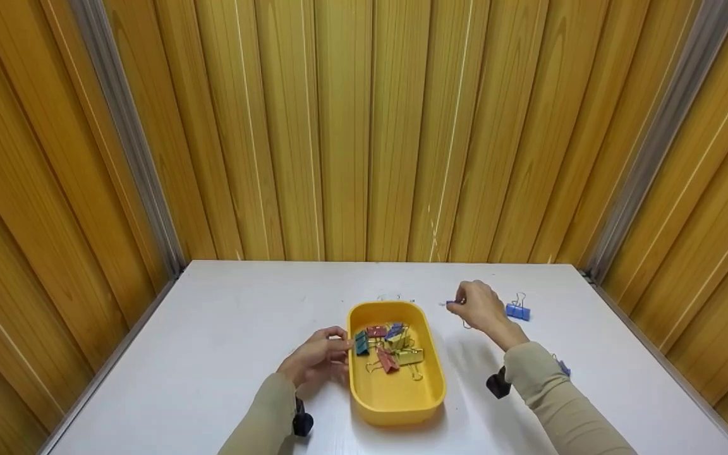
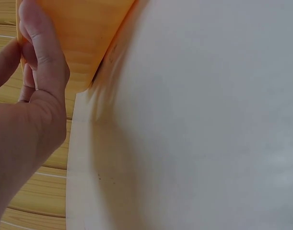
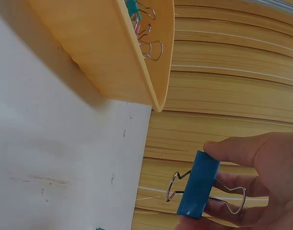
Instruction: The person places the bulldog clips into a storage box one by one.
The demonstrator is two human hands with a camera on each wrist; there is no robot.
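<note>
Several clips lie in the box; right of it, the right hand pinches 1 blue clip, and 2 loose clips apparently remain. The left hand touches the box's left side, grip unclear.

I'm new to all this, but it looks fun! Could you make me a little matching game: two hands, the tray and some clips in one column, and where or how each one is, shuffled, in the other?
Column one
1. left hand
2. tray
3. right hand
4. red clips

Column two
A. yellow
B. lying inside the tray
C. pinching a blue clip
D. at the tray's side, touching it

Right pairs: 1-D, 2-A, 3-C, 4-B
</note>
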